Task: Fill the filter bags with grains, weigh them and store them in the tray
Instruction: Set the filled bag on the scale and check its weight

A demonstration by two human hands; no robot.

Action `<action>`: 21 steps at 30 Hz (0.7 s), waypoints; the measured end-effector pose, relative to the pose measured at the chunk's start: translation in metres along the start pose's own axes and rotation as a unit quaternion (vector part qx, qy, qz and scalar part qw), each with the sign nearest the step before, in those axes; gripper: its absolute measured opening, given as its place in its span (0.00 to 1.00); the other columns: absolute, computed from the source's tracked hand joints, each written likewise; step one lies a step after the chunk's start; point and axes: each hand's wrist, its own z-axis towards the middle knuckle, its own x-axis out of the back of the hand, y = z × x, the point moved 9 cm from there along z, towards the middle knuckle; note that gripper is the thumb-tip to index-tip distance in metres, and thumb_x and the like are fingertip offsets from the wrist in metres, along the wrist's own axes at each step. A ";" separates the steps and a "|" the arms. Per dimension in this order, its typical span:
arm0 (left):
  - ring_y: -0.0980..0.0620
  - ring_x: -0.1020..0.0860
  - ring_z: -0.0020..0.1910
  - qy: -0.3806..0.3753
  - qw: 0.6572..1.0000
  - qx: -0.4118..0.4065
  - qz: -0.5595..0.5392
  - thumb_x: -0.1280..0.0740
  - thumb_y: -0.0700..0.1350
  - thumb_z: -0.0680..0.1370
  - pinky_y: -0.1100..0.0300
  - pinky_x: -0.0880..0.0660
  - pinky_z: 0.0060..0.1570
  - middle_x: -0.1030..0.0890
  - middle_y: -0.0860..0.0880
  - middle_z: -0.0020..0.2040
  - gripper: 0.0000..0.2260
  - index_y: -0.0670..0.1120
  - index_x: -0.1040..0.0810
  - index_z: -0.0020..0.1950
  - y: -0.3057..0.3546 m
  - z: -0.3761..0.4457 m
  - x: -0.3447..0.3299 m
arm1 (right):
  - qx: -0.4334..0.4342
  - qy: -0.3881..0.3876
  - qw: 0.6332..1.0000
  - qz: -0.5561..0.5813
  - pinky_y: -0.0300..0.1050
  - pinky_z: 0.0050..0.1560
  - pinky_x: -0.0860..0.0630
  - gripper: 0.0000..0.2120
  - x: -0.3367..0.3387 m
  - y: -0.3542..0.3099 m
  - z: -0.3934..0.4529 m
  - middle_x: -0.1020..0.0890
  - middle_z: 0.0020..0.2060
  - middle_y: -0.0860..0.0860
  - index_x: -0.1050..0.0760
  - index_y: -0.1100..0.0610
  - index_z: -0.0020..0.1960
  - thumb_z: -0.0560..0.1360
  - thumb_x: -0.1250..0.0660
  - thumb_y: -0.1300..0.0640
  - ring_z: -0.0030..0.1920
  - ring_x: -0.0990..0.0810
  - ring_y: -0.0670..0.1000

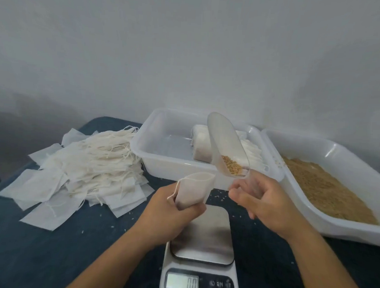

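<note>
My left hand (pixel 171 210) grips a white filter bag (pixel 195 190) by its lower part, with the bag's mouth open and facing up to the right. A clear plastic scoop (pixel 225 145), tilted upright, is held by its handle in my right hand (pixel 266 200). A small heap of brown grains (pixel 231 165) lies at the scoop's lower end, just right of the bag's mouth. Both hands hover above the steel platform of a digital scale (pixel 203 237), whose display reads 0.0. Behind them a clear tray (pixel 162 162) holds a few filled bags (pixel 203 142).
A white tub of brown grains (pixel 325 187) sits at the right. A heap of flat filter bags with drawstrings (pixel 87 170) lies on the dark blue tablecloth at the left. Loose grains are scattered on the cloth near the scale. A pale wall rises behind.
</note>
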 end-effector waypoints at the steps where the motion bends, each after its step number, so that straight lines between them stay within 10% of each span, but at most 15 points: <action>1: 0.56 0.19 0.40 -0.014 1.000 -0.006 0.004 0.24 0.50 0.72 0.62 0.23 0.42 0.15 0.52 0.43 0.10 0.59 0.18 0.52 0.002 0.000 -0.003 | 0.007 -0.009 1.000 0.014 0.41 0.30 0.23 0.30 -0.010 -0.002 0.003 0.15 0.47 0.53 0.26 0.68 0.56 0.71 0.20 0.45 0.36 0.18 0.54; 6: 0.58 0.19 0.40 -0.056 0.997 -0.048 0.028 0.24 0.52 0.72 0.64 0.24 0.40 0.15 0.54 0.43 0.10 0.60 0.18 0.52 0.009 -0.002 -0.015 | 0.057 0.065 0.996 0.030 0.67 0.39 0.23 0.26 -0.029 -0.013 0.002 0.25 0.39 0.68 0.30 0.69 0.46 0.69 0.22 0.49 0.38 0.23 0.66; 12: 0.57 0.16 0.52 -0.054 0.994 -0.090 0.013 0.32 0.61 0.77 0.65 0.22 0.50 0.14 0.57 0.52 0.12 0.62 0.19 0.59 0.018 -0.003 -0.016 | 0.075 0.109 0.989 0.064 0.59 0.35 0.26 0.22 -0.015 -0.014 -0.010 0.28 0.34 0.70 0.31 0.73 0.46 0.74 0.22 0.58 0.34 0.28 0.69; 21: 0.56 0.22 0.39 0.024 0.996 -0.084 -0.022 0.31 0.57 0.78 0.53 0.23 0.44 0.19 0.53 0.38 0.10 0.52 0.18 0.45 0.001 0.008 0.001 | 0.060 0.150 0.985 0.053 0.55 0.33 0.26 0.21 -0.006 0.001 -0.017 0.30 0.33 0.63 0.34 0.67 0.40 0.75 0.23 0.59 0.30 0.29 0.60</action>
